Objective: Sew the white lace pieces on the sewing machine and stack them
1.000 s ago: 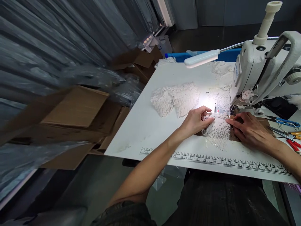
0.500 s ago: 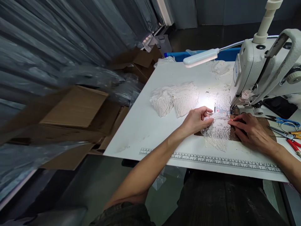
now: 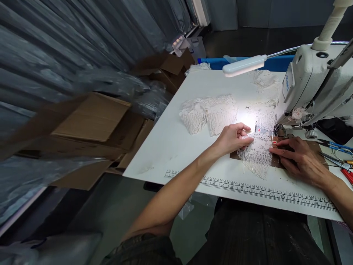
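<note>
Head view: one left hand [image 3: 232, 140] pinches one piece of lace [image 3: 257, 159] between thumb and fingers; one right hand [image 3: 301, 161] rests by its right side, its grip unclear. The lace lies beside one sewing machine [image 3: 310, 82], near the table's [image 3: 162, 147] front edge. Beyond the left edge sit two cardboard boxes [image 3: 92, 117], contents indistinct.

Your left hand [image 3: 231, 140] pinches white lace [image 3: 257, 156] between thumb and fingers, close to the bench's [image 3: 162, 147] near edge. Your right hand [image 3: 300, 158] rests spread out, its fingertips at the lace's side, just below the needle area of the sewing machine [image 3: 303, 81]. A printed ruler [image 3: 248, 190] runs along that near edge; more gathered lace [image 3: 208, 113] lies toward the left edge, and cardboard boxes [image 3: 91, 117] sit beyond it.
</note>
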### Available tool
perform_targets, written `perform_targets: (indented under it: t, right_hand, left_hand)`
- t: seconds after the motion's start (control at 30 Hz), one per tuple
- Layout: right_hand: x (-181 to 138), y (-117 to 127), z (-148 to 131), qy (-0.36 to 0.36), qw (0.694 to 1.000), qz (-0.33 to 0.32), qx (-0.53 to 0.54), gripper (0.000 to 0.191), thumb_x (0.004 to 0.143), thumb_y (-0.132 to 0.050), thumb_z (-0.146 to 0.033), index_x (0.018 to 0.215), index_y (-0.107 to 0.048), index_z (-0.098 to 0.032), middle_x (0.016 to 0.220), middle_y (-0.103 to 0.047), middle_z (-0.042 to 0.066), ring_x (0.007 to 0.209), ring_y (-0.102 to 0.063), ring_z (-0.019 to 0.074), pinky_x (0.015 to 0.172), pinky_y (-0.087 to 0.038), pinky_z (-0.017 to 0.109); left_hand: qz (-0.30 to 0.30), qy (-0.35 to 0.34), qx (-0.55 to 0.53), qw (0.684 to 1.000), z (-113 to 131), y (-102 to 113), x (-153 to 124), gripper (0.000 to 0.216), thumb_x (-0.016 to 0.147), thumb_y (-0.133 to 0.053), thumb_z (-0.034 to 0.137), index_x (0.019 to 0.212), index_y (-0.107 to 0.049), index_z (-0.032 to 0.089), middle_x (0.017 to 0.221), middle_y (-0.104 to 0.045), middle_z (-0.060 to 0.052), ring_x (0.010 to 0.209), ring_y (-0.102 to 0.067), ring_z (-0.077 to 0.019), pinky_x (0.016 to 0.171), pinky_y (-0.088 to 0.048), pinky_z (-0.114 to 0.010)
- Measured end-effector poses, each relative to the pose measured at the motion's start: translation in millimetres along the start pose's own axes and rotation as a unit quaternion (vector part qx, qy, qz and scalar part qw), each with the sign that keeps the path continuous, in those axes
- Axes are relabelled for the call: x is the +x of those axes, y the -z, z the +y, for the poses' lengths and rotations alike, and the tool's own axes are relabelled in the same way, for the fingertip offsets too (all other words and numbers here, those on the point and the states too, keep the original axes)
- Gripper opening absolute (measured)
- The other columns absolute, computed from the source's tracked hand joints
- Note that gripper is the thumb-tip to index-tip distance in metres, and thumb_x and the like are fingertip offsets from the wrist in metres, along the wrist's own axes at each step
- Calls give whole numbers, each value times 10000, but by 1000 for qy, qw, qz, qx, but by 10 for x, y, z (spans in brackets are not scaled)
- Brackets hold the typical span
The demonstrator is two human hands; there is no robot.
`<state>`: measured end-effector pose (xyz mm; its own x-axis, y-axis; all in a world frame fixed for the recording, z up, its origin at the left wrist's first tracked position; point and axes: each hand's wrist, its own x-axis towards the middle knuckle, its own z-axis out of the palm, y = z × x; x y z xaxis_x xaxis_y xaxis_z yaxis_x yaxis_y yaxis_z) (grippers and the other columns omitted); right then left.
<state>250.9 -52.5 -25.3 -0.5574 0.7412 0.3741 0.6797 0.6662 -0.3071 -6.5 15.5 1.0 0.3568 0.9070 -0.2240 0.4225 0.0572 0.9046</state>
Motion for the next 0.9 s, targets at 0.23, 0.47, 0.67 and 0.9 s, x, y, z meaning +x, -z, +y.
perform_targets:
  t: [0.23, 0.47, 0.67, 0.9]
  right_hand:
    - [-29, -24, -4, 6, 999, -12, -31, 319, 942, -525, -200, 1183, -707, -303, 1221, -607, 94, 1096, -571, 279, 879, -515, 480]
    - [-20, -33, -29, 9, 999, 6, -34, 323, 926, -520, -184, 1172, -703, -285, 1203, -608, 95, 1034, -581, 269, 820, -522, 451]
    - [-5, -31, -51, 11, 999, 10, -39, 301, 939, -522, -198, 1173, -696, -268, 1180, -614, 101, 1018, -582, 281, 797, -509, 455]
    - [-12, -29, -63, 8, 999, 12, -36, 302, 940, -517, -203, 1168, -708, -254, 1195, -606, 113, 1032, -575, 282, 821, -507, 461]
  left_hand:
    - [-4, -7, 1, 1000, 0, 8, -17, 297, 789, -747, 224, 1045, -632, 128, 711, -593, 37, 538, -613, -77, 562, -519, -237]
    - [0, -10, 38, 999, 0, 25, -26, 380, 763, -774, 277, 1083, -648, 114, 796, -589, 17, 577, -594, -82, 554, -482, -237]
    - [32, -41, 89, 995, -15, -1, -28, 330, 796, -743, 280, 1076, -658, 128, 721, -585, 32, 608, -585, -98, 557, -454, -221]
    - [60, -53, 128, 988, -12, -51, -19, 309, 802, -729, 254, 1078, -665, 129, 788, -640, 10, 586, -578, -83, 574, -459, -225]
